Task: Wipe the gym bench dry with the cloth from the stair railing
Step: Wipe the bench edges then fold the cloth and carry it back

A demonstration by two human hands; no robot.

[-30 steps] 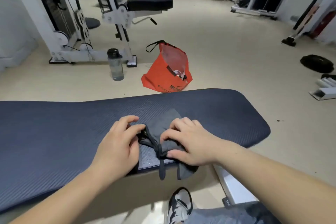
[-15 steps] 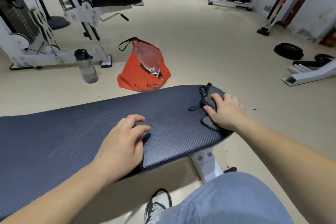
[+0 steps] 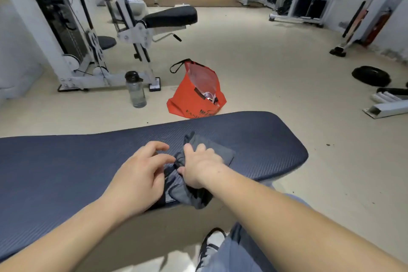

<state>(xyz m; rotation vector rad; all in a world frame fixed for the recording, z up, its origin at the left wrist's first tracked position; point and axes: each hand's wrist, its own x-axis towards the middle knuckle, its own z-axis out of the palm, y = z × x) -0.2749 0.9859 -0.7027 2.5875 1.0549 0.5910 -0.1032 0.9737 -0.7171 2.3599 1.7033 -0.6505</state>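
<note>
Hands at work on a dark blue gym bench (image 3: 66,161), seen from a head-worn camera: the right hand (image 3: 199,166) lies palm down on a grey cloth (image 3: 217,153), fingers spread and pressing it flat against the padded tabletop rather than gripping it. The cloth sits near the bench's front edge, one end drooping over it below the wrist. The left hand (image 3: 141,174) rests just beside it on the padding, loosely open with fingers curled and empty, its fingertips near the cloth's bunched dark trim. On the beige floor beyond the bench stand an orange bag (image 3: 194,97) and, to its left, a clear water bottle (image 3: 135,89) by the base of a white exercise machine (image 3: 123,35). A shoe (image 3: 209,243) shows below the bench.
</note>
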